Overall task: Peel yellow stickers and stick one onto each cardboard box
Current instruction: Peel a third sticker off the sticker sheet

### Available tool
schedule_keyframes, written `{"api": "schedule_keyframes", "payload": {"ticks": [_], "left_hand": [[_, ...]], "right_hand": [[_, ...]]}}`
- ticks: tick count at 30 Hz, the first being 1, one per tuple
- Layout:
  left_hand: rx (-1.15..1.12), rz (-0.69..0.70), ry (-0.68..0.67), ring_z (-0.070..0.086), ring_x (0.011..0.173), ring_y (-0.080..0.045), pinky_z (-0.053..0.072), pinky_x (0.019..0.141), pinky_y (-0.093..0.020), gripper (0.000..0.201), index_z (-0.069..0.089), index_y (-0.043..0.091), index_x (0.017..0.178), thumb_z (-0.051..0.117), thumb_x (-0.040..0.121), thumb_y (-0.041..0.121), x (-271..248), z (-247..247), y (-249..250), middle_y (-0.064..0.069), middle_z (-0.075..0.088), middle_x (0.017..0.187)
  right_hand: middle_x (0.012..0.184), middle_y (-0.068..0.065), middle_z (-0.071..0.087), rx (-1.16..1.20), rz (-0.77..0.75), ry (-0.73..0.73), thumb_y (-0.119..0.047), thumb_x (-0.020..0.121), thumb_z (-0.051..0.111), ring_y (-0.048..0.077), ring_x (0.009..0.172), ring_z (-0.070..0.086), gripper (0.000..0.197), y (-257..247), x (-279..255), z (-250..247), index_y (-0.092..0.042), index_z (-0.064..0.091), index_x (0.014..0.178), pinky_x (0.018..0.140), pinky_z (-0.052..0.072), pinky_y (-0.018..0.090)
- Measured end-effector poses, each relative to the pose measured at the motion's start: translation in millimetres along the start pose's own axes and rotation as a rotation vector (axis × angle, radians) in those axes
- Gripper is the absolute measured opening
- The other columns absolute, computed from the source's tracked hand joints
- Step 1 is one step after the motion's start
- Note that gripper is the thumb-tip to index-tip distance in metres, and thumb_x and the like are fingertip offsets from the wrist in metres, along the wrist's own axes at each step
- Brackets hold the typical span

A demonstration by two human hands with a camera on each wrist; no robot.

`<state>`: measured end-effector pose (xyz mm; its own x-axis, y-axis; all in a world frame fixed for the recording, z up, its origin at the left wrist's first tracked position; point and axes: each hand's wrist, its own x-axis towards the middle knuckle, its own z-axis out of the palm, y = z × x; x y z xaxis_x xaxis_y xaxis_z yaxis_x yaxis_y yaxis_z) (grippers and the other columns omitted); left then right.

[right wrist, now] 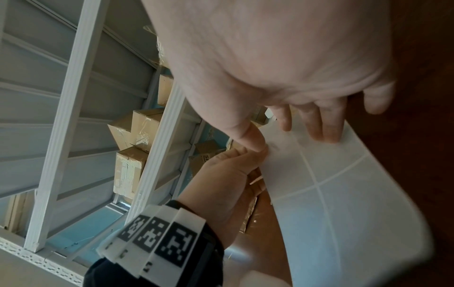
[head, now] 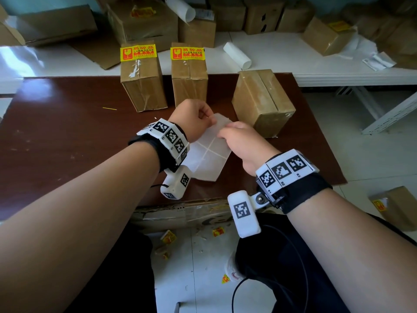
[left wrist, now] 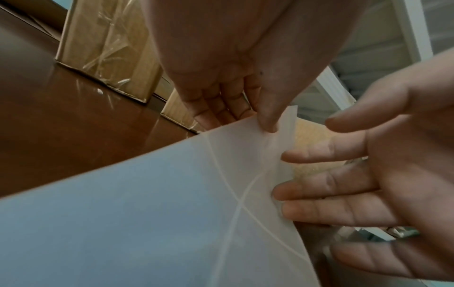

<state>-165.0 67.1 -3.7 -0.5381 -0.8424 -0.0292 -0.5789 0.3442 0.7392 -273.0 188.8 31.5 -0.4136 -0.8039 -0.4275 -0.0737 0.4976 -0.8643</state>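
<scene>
Over the brown table (head: 67,132) both hands hold a white sticker sheet (head: 209,152) marked with a pale cross of cut lines; no yellow shows on the side I see. My left hand (head: 208,117) pinches the far corner, the thumb (left wrist: 267,120) on top. My right hand (head: 223,132) grips the right edge, its fingers (left wrist: 331,186) spread behind the sheet (left wrist: 172,213) and its thumb (right wrist: 250,139) at the edge of the sheet (right wrist: 343,213). Behind stand two cardboard boxes (head: 142,77) (head: 189,75), each bearing a yellow sticker (head: 138,53). A third box (head: 262,102), at the right, has a bare top.
More cardboard boxes (head: 144,21) and a white paper roll (head: 237,55) lie on the white shelf behind the table. Yellow sticker scraps (head: 169,237) litter the floor by my knees. Another box (head: 394,206) sits on the floor at right, near a white rack frame (head: 388,114).
</scene>
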Motion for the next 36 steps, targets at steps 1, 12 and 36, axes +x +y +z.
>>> {"api": "schedule_keyframes", "payload": {"ticks": [1,12,36], "left_hand": [[0.010,0.008,0.007,0.054,0.072,-0.011,0.044,0.062,-0.021,0.010,0.065,0.021,0.093,0.072,0.099,0.026,0,-4,1,0.004,0.061,0.081],[0.058,0.211,-0.069,0.064,0.075,-0.004,0.047,0.068,-0.024,0.024,0.075,0.022,0.100,0.079,0.091,0.044,-26,-25,6,0.007,0.074,0.090],[-0.403,0.016,0.376,0.075,0.094,-0.013,0.062,0.089,-0.038,0.026,0.073,0.014,0.116,0.069,0.098,0.032,-77,-44,15,0.000,0.078,0.100]], "right_hand": [[0.089,-0.004,0.058,0.010,-0.009,0.004,-0.010,0.107,0.059,0.010,0.082,0.055,0.010,0,1,0,-0.020,0.057,0.104,0.066,0.042,0.020],[0.092,0.000,0.079,0.433,-0.052,-0.099,-0.042,0.101,0.074,0.016,0.091,0.075,0.037,-3,7,7,-0.009,0.072,0.118,0.110,0.055,0.042],[0.105,0.013,0.083,0.344,-0.174,-0.047,-0.016,0.104,0.065,0.032,0.099,0.081,0.013,-38,-33,24,-0.020,0.078,0.105,0.105,0.061,0.050]]}}
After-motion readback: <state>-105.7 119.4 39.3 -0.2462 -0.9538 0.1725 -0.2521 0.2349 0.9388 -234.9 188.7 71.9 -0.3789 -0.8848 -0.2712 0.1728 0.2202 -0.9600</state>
